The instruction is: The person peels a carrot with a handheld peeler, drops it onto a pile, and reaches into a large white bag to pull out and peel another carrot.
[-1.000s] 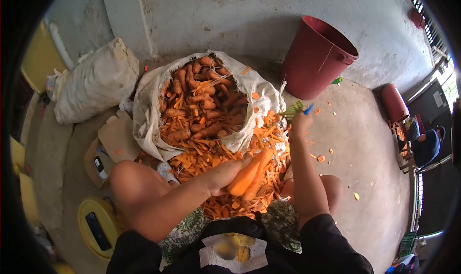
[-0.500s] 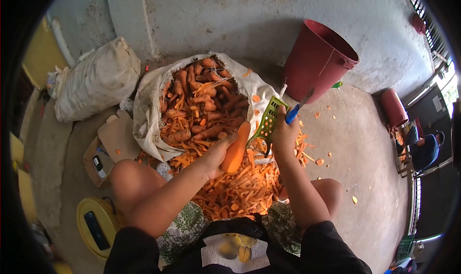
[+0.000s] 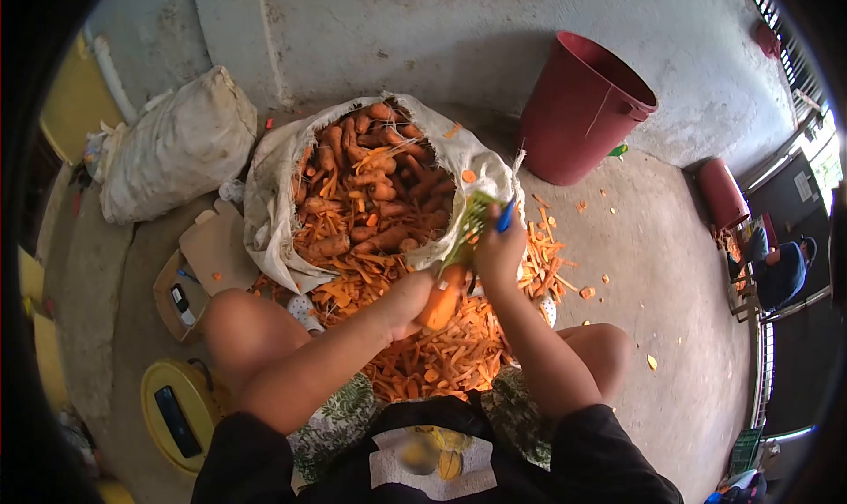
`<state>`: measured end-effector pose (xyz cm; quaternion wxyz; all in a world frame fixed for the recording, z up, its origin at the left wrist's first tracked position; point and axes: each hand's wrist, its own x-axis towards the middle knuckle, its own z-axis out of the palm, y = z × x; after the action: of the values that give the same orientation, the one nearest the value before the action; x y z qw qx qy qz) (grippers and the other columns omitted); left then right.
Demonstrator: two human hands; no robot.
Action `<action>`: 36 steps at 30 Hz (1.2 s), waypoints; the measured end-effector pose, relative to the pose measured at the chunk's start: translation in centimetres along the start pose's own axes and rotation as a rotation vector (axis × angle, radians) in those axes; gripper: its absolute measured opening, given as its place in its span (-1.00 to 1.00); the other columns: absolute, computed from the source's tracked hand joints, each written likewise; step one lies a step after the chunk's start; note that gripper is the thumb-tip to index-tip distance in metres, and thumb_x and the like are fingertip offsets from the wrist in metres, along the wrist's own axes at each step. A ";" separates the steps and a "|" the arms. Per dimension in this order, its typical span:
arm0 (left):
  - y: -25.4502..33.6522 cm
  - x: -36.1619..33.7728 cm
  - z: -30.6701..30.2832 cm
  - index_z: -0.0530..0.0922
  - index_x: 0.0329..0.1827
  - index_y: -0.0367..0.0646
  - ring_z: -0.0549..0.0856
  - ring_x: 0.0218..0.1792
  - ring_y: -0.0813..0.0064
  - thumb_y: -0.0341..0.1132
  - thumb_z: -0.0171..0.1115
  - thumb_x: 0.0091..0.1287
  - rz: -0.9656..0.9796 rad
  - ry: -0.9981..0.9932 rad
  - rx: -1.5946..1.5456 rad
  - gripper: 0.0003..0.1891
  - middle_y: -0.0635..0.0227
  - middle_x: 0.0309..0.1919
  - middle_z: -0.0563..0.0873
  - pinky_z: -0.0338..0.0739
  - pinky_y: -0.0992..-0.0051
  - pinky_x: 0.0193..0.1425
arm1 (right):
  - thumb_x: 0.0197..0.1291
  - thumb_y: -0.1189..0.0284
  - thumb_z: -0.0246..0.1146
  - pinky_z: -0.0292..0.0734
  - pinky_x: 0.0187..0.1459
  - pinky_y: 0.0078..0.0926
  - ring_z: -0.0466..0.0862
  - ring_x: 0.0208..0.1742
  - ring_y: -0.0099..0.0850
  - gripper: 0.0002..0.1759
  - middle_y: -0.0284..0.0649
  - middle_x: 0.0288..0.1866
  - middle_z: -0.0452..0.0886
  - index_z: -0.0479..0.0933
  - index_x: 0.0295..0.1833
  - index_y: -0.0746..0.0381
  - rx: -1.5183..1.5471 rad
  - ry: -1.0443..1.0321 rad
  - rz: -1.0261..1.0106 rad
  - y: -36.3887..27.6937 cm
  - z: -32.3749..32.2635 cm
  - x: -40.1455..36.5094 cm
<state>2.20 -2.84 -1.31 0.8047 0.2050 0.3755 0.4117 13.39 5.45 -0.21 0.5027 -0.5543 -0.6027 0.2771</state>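
My left hand (image 3: 411,301) grips a smooth, bright orange peeled carrot (image 3: 444,297). Wrapped round a green peeler (image 3: 474,222) and a blue-handled knife (image 3: 505,215), my right hand (image 3: 499,250) is just to the right. The peeler, blurred, lies against the carrot's upper end. Below both hands a heap of orange peelings (image 3: 441,357) spreads between my legs. An open white sack (image 3: 269,206) full of unpeeled carrots (image 3: 366,182) stands in front of me. My fingers hide part of each handle.
A tall red bin (image 3: 578,116) stands by the wall. At the left are a stuffed white sack (image 3: 181,146), an open cardboard box (image 3: 207,248) and a yellow lid (image 3: 207,398) with a phone on it. Far right, a person (image 3: 781,274) sits near a tipped red bin (image 3: 722,195).
My right hand has moved left and down with the peeler and knife, bringing the peeler against the carrot. The carrot's upper end is now partly covered by the peeler.
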 end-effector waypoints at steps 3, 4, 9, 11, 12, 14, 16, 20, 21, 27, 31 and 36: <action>-1.6 -1.2 0.6 0.39 -0.07 -0.23 0.58 -0.31 0.49 0.00 -0.28 0.37 -0.138 -0.103 0.464 -0.55 0.29 -0.32 0.55 0.52 0.53 -0.24 | 0.18 0.27 0.08 0.33 -0.49 -0.31 0.45 -0.59 -0.17 -0.72 -0.04 -0.58 0.51 0.45 -0.30 0.31 -0.239 0.314 0.086 7.5 -1.7 7.2; -1.3 -1.2 0.6 0.39 -0.07 -0.23 0.58 -0.31 0.49 0.00 -0.28 0.37 -0.143 -0.103 0.472 -0.55 0.29 -0.32 0.55 0.52 0.53 -0.24 | 0.17 0.28 0.09 0.31 -0.51 -0.32 0.44 -0.61 -0.27 -0.70 -0.09 -0.60 0.50 0.44 -0.36 0.34 -0.162 0.366 0.239 10.3 -2.7 9.2; -0.2 -0.8 -1.0 0.19 0.24 -0.29 0.50 -0.05 0.42 0.06 -0.18 0.33 0.101 0.032 0.499 -0.39 0.17 -0.06 0.49 0.34 0.54 0.10 | 0.18 0.34 0.06 0.23 -0.55 -0.50 0.32 -0.60 -0.61 -0.72 -0.35 -0.66 0.39 0.46 -0.42 0.35 0.184 0.229 0.267 7.3 -4.2 8.7; 0.5 -0.8 -0.8 0.25 0.16 -0.25 0.56 -0.20 0.52 0.02 -0.03 0.29 0.281 0.042 0.517 -0.45 0.32 -0.20 0.53 0.46 0.51 -0.09 | 0.18 0.34 0.06 0.23 -0.55 -0.53 0.31 -0.60 -0.63 -0.72 -0.37 -0.66 0.39 0.47 -0.41 0.34 0.221 0.131 0.231 4.7 -4.1 7.5; 0.8 -0.5 -1.1 0.25 0.16 -0.25 0.56 -0.20 0.52 0.02 -0.03 0.29 0.282 0.041 0.519 -0.45 0.32 -0.20 0.53 0.46 0.51 -0.09 | 0.18 0.34 0.07 0.25 -0.55 -0.51 0.34 -0.61 -0.60 -0.74 -0.36 -0.66 0.40 0.47 -0.39 0.34 0.082 -0.079 0.231 2.0 -4.5 6.6; 1.4 0.1 -2.0 0.26 0.15 -0.30 0.56 -0.18 0.46 -0.20 0.14 0.22 0.466 0.060 0.894 -0.49 0.28 -0.17 0.53 0.45 0.46 -0.10 | 0.16 0.35 0.09 0.29 -0.51 -0.47 0.39 -0.60 -0.54 -0.78 -0.31 -0.64 0.44 0.48 -0.34 0.31 -0.204 -0.448 0.097 -0.2 -5.4 5.5; 2.3 -0.5 -1.3 0.32 0.04 -0.31 0.58 -0.23 0.41 -0.26 0.19 0.14 0.498 0.153 0.958 -0.54 0.20 -0.23 0.55 0.44 0.43 -0.16 | 0.11 0.36 0.12 0.35 -0.42 -0.43 0.46 -0.53 -0.47 -0.81 -0.21 -0.58 0.50 0.51 -0.26 0.25 -0.519 -0.700 -0.054 -2.7 -6.3 4.3; 3.4 -0.7 -1.2 0.37 0.03 -0.26 0.58 -0.34 0.40 -0.36 0.25 0.05 0.508 0.303 1.084 -0.54 0.16 -0.28 0.55 0.44 0.43 -0.21 | 0.09 0.31 0.13 0.38 -0.40 -0.32 0.52 -0.51 -0.21 -0.79 -0.08 -0.55 0.51 0.47 -0.31 0.26 -0.440 -0.887 -0.077 -2.6 -6.7 1.8; 3.5 -0.6 -1.2 0.37 0.03 -0.26 0.58 -0.34 0.40 -0.36 0.25 0.05 0.509 0.304 1.086 -0.54 0.16 -0.28 0.55 0.44 0.43 -0.21 | 0.09 0.31 0.13 0.38 -0.40 -0.32 0.51 -0.51 -0.19 -0.79 -0.07 -0.55 0.51 0.47 -0.30 0.26 -0.457 -0.901 -0.070 -2.6 -6.6 1.0; 3.2 -0.2 -0.8 0.44 -0.12 -0.26 0.58 -0.47 0.38 -0.39 0.23 0.01 0.687 0.256 1.229 -0.66 0.22 -0.44 0.57 0.42 0.43 -0.33 | 0.03 0.34 0.15 0.38 -0.35 -0.23 0.53 -0.41 -0.08 -0.80 -0.02 -0.51 0.52 0.46 -0.32 0.26 -0.438 -0.874 -0.130 0.4 -5.6 0.0; 3.2 0.1 -0.7 0.46 -0.15 -0.26 0.57 -0.48 0.40 -0.37 0.24 0.01 0.679 0.261 1.154 -0.68 0.23 -0.48 0.57 0.42 0.45 -0.32 | 0.05 0.33 0.14 0.38 -0.37 -0.24 0.52 -0.45 -0.09 -0.80 -0.04 -0.54 0.50 0.46 -0.33 0.26 -0.421 -0.845 -0.107 0.0 -5.7 0.0; 2.9 0.2 -0.5 0.46 -0.12 -0.26 0.57 -0.48 0.42 -0.38 0.23 0.01 0.663 0.262 1.178 -0.66 0.23 -0.47 0.58 0.42 0.46 -0.32 | 0.08 0.33 0.13 0.37 -0.38 -0.27 0.52 -0.46 -0.12 -0.80 -0.05 -0.56 0.49 0.45 -0.33 0.27 -0.396 -0.839 0.004 -0.3 -6.5 0.1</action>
<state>0.41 -0.97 0.08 0.3385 0.6610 0.5482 0.3847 19.22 4.00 2.27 0.0995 -0.4807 -0.7942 0.3580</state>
